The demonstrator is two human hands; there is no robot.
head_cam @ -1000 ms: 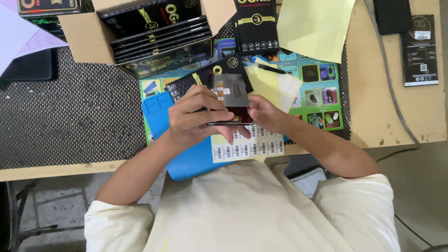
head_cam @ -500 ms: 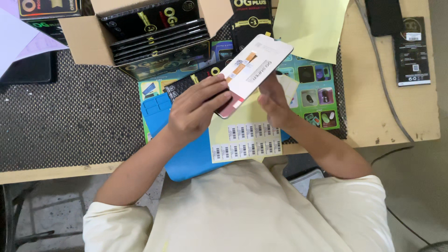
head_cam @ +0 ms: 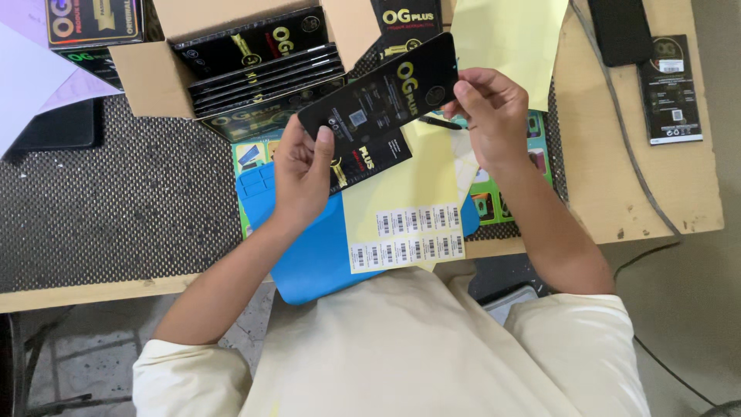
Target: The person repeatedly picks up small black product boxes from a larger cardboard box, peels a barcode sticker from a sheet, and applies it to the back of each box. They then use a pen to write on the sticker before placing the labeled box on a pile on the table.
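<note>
A flat black package [head_cam: 382, 94] with gold lettering is held up above the table, tilted, between both hands. My left hand [head_cam: 302, 171] grips its lower left end. My right hand [head_cam: 489, 110] pinches its upper right end. Under it lies another black package [head_cam: 369, 164] on a yellow sheet [head_cam: 409, 208] that carries two rows of small barcode stickers [head_cam: 407, 235]. A blue mat [head_cam: 312, 247] lies beneath the sheet.
An open cardboard box [head_cam: 147, 77] holds several more black packages at the back left. A black pen [head_cam: 440, 122] lies on the yellow sheet. A dark phone [head_cam: 621, 31] and a black package [head_cam: 670, 89] lie at the far right. Grey mesh mat [head_cam: 116, 201] covers the left.
The package has been flipped: a second ago its side faced me, then its white back, now its black front. Both hands rose and spread apart along it.
</note>
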